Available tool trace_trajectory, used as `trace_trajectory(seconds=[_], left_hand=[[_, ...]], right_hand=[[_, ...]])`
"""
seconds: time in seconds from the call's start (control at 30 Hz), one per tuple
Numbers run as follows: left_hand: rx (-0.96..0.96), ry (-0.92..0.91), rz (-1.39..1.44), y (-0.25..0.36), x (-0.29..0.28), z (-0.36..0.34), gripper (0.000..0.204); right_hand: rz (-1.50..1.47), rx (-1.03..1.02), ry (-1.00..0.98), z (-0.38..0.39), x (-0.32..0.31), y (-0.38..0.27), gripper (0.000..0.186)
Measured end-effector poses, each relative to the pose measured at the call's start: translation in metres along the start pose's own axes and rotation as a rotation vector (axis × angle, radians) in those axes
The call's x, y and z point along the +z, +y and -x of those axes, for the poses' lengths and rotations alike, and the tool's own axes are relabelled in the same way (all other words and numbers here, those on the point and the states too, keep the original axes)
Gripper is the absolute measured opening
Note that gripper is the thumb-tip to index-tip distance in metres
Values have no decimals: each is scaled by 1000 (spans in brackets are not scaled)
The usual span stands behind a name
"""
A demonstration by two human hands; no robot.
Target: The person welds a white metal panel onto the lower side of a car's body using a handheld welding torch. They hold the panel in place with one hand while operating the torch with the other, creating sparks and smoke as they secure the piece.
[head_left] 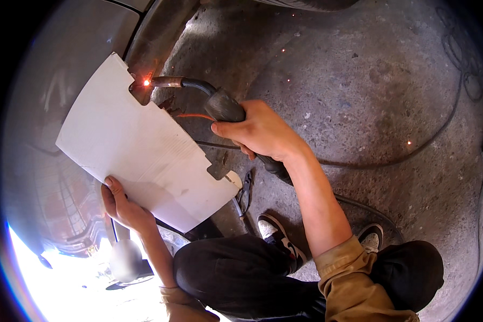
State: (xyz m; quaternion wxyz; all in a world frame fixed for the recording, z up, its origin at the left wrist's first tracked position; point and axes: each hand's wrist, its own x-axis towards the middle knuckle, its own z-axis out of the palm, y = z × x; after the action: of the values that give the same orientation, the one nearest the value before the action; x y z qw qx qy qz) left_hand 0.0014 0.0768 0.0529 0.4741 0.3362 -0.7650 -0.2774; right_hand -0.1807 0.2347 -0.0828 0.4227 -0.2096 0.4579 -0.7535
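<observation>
Tan sleeve cloth (354, 273) bunches at the right elbow, nearest the camera, beside dark trousers (225, 273). The two hands are apart. The right hand (257, 131) is wrapped around the dark handle of a welding torch (225, 105), whose copper-coloured nozzle (166, 81) points left at a bright glowing spot (147, 82) by the notched edge of a white sheet (139, 145). The left hand (124, 206) pinches that sheet's lower left edge, thumb on top. Behind the sheet, a grey car panel (37, 134) bears a pale, scribble-like mark (53, 88); whether it is lettering, I cannot tell. A dark cable (375, 163) curves across the concrete floor (359, 107), and pliers (246, 190) lie near a shoe (271, 228).
</observation>
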Motion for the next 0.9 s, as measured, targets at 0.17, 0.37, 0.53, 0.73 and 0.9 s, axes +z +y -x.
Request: trace_trajectory(seconds=[0.17, 0.37, 0.53, 0.73, 0.9], left_hand=[[4, -6, -8, 1, 2, 0, 37], [14, -108, -56, -2, 9, 3, 39], [45, -140, -54, -2, 10, 3, 41], [23, -144, -96, -2, 13, 5, 38], [14, -176, -120, -5, 3, 0, 38]], right_hand=[[-11, -17, 3, -1, 1, 0, 30], [15, -1, -3, -1, 0, -1, 28], [-22, -9, -32, -4, 1, 1, 29], [130, 19, 25, -2, -1, 1, 31], [75, 6, 0, -1, 1, -2, 26]])
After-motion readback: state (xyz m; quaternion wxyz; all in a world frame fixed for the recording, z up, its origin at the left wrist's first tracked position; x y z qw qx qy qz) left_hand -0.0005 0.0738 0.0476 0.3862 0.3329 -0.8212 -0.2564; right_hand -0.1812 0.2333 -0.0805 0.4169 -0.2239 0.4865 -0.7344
